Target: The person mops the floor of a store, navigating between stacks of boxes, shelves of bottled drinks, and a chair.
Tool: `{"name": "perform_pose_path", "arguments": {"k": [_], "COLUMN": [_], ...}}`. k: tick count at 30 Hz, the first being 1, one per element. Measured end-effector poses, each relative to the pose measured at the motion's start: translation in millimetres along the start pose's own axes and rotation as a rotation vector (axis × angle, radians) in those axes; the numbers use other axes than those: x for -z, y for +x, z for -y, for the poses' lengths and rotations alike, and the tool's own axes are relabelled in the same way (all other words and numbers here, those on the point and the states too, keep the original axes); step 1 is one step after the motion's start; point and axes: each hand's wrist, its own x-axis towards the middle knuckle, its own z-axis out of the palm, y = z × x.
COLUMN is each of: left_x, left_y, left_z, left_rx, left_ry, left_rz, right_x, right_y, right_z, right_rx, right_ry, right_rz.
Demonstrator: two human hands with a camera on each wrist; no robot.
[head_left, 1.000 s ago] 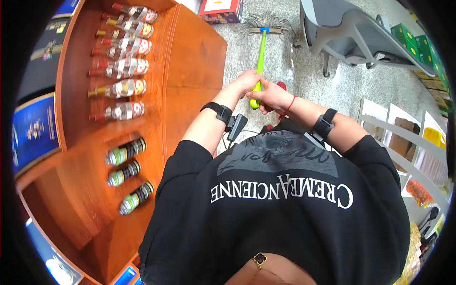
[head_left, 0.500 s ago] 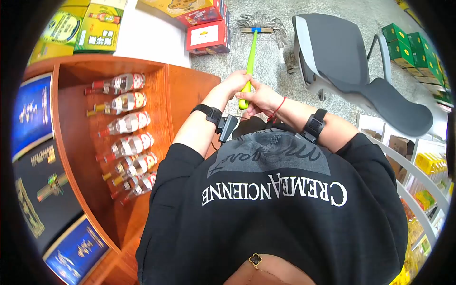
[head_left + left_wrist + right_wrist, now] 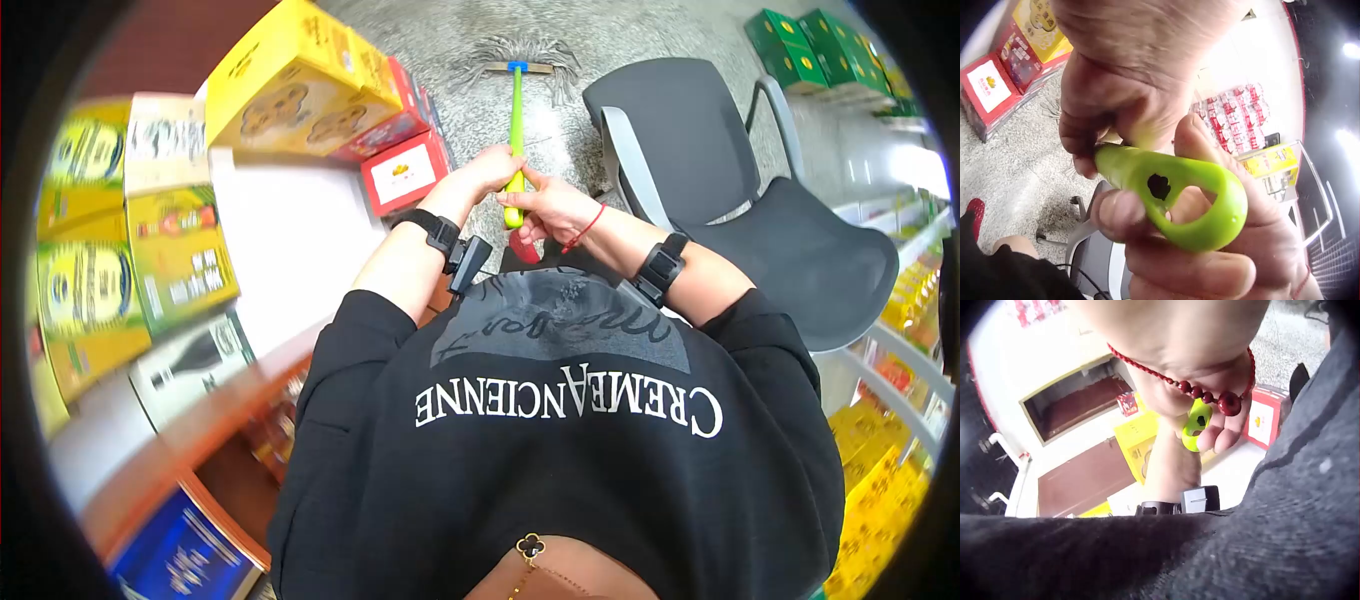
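Note:
A mop with a bright green handle (image 3: 517, 115) reaches away from the body, its grey string head (image 3: 518, 68) spread on the floor. My left hand (image 3: 490, 170) grips the handle, farther along it than the right. Nearer the body, my right hand (image 3: 560, 208) holds the butt end, a red bead bracelet at its wrist. In the left wrist view the green hang-hole end (image 3: 1229, 215) pokes out between the right hand's thumb and fingers (image 3: 1191, 272). The right wrist view shows the handle end (image 3: 1192, 439) partly hidden behind the right hand.
A grey office chair (image 3: 690, 130) stands right of the mop. At left, a yellow carton (image 3: 290, 95) and a red box (image 3: 403, 178) sit by a white surface (image 3: 285, 240) with more cartons. Green boxes (image 3: 790, 50) are stacked at far right; a wooden shelf edge (image 3: 200, 420) is at lower left.
The head view has shifted past the wooden bottle shelf; cartons and a white surface now fill the left, and more of the chair shows. Both hands keep their grip on the mop.

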Motion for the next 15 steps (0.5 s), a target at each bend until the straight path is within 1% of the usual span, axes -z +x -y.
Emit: {"name": "perform_pose_path", "arguments": {"k": [1,3,4,5,7,9,11,12,15], "left_x": [6.5,17.1,24.0,32.6,49.0,69.2,89.2,97.8,123.3], "left_y": [8.4,25.5,36.3,50.8,81.3,116.6,142.7,155.6,201.9], "left_z": [-11.1,-35.7,-43.2,-53.6,-71.5,-99.3,-131.4,-142.6,-184.5], "left_rx": [-0.007,-0.014,-0.050,-0.069,-0.044,-0.068,-0.064,-0.058,-0.153], "left_ry": [0.026,-0.009,0.017,0.034,0.061,0.114,0.341,0.369,0.411], "left_rz": [0.030,0.056,0.084,0.095,0.134,0.157,0.234,0.253,0.262], "right_x": [5.2,18.3,20.6,25.8,35.2,48.4,61.1,67.3,83.1], "right_y": [6.4,19.1,22.6,29.0,44.3,59.5,78.4,88.6,109.6], "right_z": [6.9,23.7,35.5,45.3,73.4,105.5,133.5,147.5,195.7], "right_rx": [0.017,0.047,0.045,0.088,0.087,0.125,0.158,0.186,0.223], "right_ry": [0.029,0.033,0.038,0.056,0.059,0.095,0.161,0.149,0.181], "right_rz": [-0.022,-0.068,-0.095,-0.094,-0.130,-0.149,-0.166,-0.188,-0.233]}}
